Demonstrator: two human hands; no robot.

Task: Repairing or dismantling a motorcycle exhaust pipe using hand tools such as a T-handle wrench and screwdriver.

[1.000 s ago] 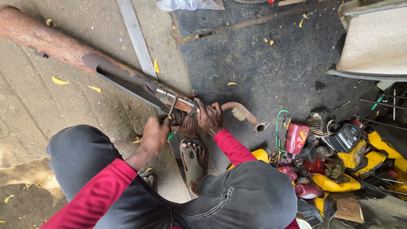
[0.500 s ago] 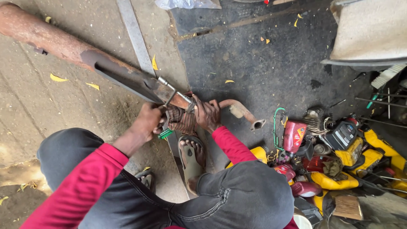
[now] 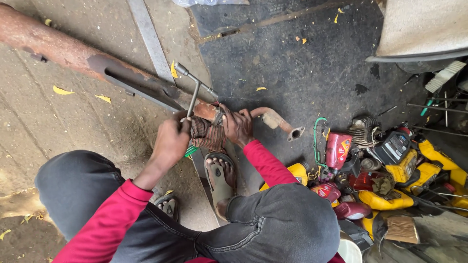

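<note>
Head view: hands (image 3: pixel 204 134) gripping T-wrench (image 3: pixel 195 92) and rusty pipe (image 3: pixel 58 48), stained concrete floor (image 3: pixel 302 73).

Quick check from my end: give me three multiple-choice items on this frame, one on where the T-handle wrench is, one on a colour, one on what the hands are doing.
1. Where is the T-handle wrench?
A. Lying among the oil bottles
B. Standing up from the rusty exhaust pipe, gripped by the left hand
C. Under the sandal

2. What colour are the person's sleeves?
A. Red
B. Green
C. White

3. What is the right hand doing?
A. Hanging free in the air
B. Holding a bottle
C. Pressed on the pipe joint beside the ribbed part

Answers:
1 B: the wrench shaft runs down into the left fist at the pipe.
2 A: both forearms are covered in red cloth.
3 C: its fingers wrap the pipe where the curved end piece begins.
</note>
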